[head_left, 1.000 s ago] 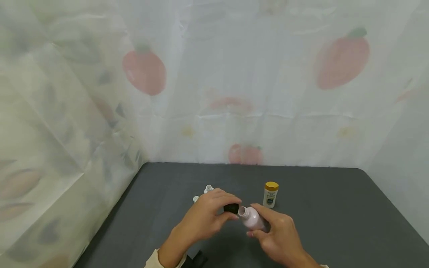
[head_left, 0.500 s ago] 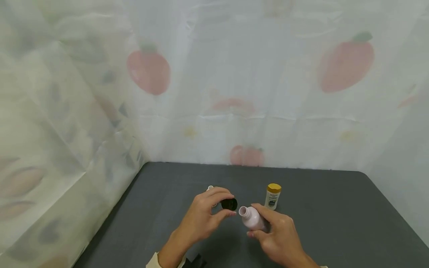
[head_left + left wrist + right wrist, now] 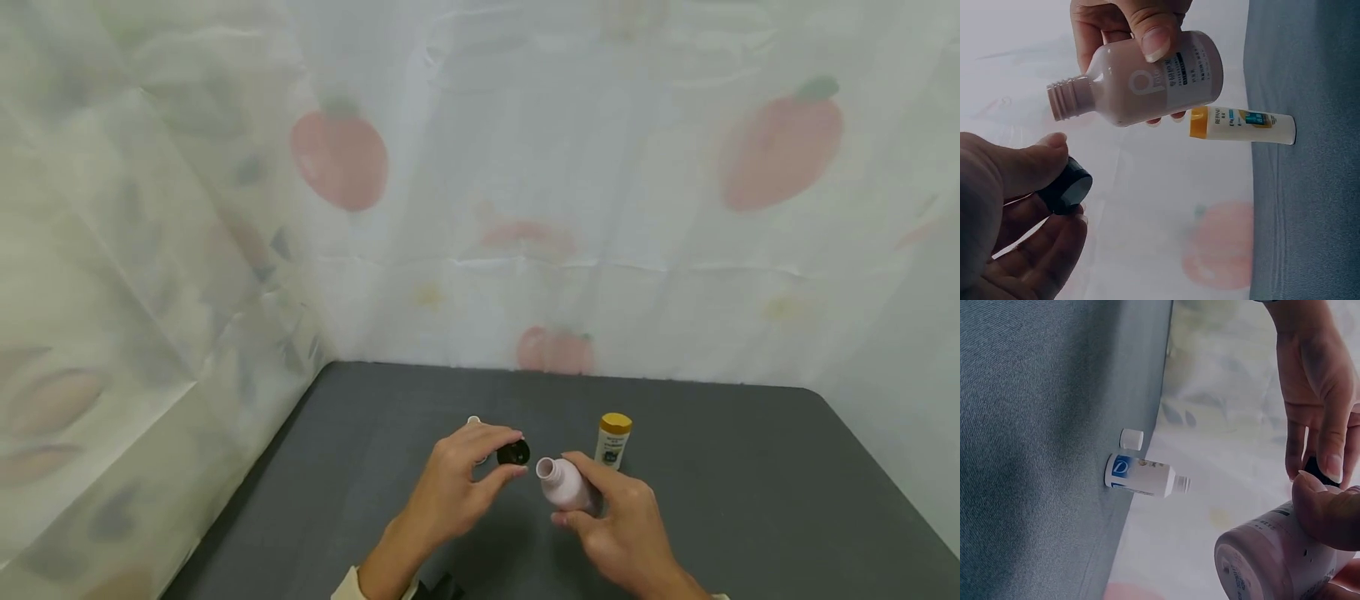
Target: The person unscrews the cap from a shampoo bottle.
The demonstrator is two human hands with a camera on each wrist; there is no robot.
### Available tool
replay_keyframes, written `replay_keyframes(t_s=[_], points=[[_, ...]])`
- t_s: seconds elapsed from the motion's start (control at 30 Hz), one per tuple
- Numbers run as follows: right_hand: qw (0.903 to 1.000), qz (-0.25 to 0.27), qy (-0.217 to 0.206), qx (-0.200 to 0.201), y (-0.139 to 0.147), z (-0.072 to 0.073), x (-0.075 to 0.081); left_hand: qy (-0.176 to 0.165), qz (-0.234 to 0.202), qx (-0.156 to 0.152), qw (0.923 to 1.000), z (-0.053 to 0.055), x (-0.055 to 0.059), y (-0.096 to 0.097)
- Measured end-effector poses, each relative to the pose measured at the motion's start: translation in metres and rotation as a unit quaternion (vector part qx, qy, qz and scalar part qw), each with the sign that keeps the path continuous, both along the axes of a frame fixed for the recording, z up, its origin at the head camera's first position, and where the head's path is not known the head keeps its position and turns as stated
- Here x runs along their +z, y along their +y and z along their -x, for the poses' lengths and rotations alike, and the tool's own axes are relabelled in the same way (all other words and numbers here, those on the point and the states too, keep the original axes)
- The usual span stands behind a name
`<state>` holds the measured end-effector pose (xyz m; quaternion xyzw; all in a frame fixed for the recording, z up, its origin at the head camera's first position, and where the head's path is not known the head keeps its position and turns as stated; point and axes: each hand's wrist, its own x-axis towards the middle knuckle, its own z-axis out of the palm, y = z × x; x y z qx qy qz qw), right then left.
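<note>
LH [image 3: 459, 477] holds 1 cap [image 3: 513, 452], RH [image 3: 624, 518] 1 btl [image 3: 567, 487].

That pale pink, round-shouldered plastic bottle [image 3: 1138, 90] looks smooth and glossy — the short black cylindrical plastic cap [image 3: 1067, 186] too — while the dark grey cloth-topped desk [image 3: 750, 483] looks matt, finely woven.

Dim, flat light, soft shadows on the grey table [image 3: 750, 483], wrist views bluish.

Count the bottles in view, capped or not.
3: pink bottle in the right hand; yellow-capped white bottle standing on the table; uncapped blue-labelled white bottle standing there too, beside a white cap. More could be hidden from view.
</note>
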<state>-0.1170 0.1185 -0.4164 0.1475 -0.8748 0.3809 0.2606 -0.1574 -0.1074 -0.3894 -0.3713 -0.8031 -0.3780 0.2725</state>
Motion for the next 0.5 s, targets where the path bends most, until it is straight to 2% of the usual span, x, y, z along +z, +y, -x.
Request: replay_keyframes(t_s=[0.17, 0.37, 0.5], points=[[0.9985, 0.023, -0.051, -0.001, -0.001, 0.002, 0.001, 0.002, -0.004, -0.001, 1.0, 0.001, -0.003, 0.002], [0.9978, 0.046, -0.045, 0.017, -0.001, 0.008, 0.001, -0.006, 0.004, 0.018, 0.9998, 0.001, -0.003, 0.007], [0.995, 0.073, -0.061, 0.032, -0.001, 0.012, 0.002, -0.003, -0.002, 0.03, 0.9996, 0.003, -0.004, 0.009]])
